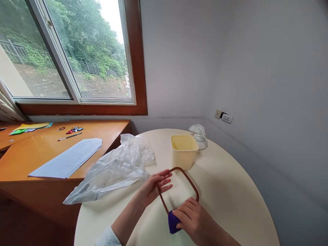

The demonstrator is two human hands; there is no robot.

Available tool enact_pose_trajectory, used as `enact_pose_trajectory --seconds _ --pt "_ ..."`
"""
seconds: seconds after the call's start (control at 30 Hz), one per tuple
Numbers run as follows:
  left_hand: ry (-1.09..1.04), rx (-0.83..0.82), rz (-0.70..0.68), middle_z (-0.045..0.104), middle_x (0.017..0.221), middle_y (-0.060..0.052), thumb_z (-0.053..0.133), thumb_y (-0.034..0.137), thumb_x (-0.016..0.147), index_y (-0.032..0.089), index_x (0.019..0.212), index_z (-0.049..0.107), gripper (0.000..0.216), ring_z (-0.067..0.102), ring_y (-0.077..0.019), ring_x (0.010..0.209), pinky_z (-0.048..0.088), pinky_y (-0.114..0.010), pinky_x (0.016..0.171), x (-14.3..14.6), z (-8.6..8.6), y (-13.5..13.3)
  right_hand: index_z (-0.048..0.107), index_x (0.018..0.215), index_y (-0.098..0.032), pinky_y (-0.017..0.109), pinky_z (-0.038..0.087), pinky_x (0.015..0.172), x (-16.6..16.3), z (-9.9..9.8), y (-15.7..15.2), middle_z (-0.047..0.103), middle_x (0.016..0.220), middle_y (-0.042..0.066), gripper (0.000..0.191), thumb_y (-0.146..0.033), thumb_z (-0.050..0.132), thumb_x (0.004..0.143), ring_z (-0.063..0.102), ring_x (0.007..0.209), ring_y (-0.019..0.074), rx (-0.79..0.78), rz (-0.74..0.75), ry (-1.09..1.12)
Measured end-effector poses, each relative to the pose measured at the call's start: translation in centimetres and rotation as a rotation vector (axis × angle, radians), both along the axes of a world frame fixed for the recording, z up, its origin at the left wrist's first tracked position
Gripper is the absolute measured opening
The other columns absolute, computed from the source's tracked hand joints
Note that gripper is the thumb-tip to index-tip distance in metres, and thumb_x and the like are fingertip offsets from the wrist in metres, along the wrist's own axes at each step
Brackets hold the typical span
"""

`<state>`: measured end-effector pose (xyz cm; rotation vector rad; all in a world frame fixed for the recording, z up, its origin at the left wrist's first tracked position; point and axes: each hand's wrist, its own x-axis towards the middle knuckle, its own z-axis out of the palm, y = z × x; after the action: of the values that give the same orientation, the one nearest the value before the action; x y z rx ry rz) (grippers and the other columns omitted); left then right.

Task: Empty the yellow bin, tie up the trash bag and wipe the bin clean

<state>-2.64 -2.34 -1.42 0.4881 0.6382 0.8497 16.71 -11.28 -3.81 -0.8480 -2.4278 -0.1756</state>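
While left hand (153, 187), fingers half spread, holds brown rim (190, 180) at left, right hand (195, 219), nearly closed, pinches purple cloth (173, 223) at rim's near corner.

Brown frame (189, 179) partly hidden by hands (193, 217); curtain (7, 106) cut off.

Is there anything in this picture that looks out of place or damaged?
Nothing looks spilled. The crumpled plastic bag overhangs the edge of the round table, which looks untidy. A dark gap beside the white wall socket might be damage.
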Motion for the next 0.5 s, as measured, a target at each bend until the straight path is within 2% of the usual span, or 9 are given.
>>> enact_pose_trajectory --seconds 0.13,0.27,0.37,0.5 --pt "-0.014 -0.014 -0.044 0.067 0.08 -0.008 0.05 0.026 0.087 0.013 0.125 0.042 0.041 0.062 -0.0147 0.063 0.049 -0.034 0.069 0.6 -0.5 -0.7 0.056 0.096 -0.015 0.031 0.036 0.065 -0.9 -0.4 1.0 0.062 0.075 0.004 0.012 -0.016 0.048 0.087 0.053 0.067 0.0172 0.029 -0.086 0.082" --pt "0.027 0.101 -0.1 0.055 0.056 0.003 0.046 0.034 0.089 0.023 0.133 0.031 0.047 0.049 -0.0106 0.045 0.044 -0.029 0.057 1.1 -0.9 -0.9 0.056 0.095 -0.015 0.03 0.036 0.064 -1.4 -0.1 1.4 0.06 0.072 0.004 0.014 -0.021 0.044 0.09 0.052 0.066 0.0171 0.033 -0.137 0.099" --pt "0.104 0.188 -0.097 0.045 0.048 0.008 0.05 0.037 0.087 0.023 0.13 0.032 0.049 0.04 -0.0088 0.039 0.04 -0.026 0.05 0.8 -0.3 -0.7 0.056 0.094 -0.016 0.029 0.036 0.064 -1.5 -0.3 1.5 0.06 0.07 0.003 0.013 -0.02 0.045 0.089 0.053 0.066 0.0166 0.015 -0.139 0.079" --pt "0.266 0.216 -0.053 0.037 0.044 0.011 0.057 0.043 0.081 0.021 0.118 0.042 0.046 0.028 -0.0058 0.035 0.03 -0.022 0.042 -0.3 0.9 -0.3 0.056 0.096 -0.017 0.029 0.036 0.07 -1.1 -0.7 1.7 0.062 0.072 0.002 0.014 -0.014 0.045 0.088 0.055 0.067 0.0148 0.015 -0.126 0.07"
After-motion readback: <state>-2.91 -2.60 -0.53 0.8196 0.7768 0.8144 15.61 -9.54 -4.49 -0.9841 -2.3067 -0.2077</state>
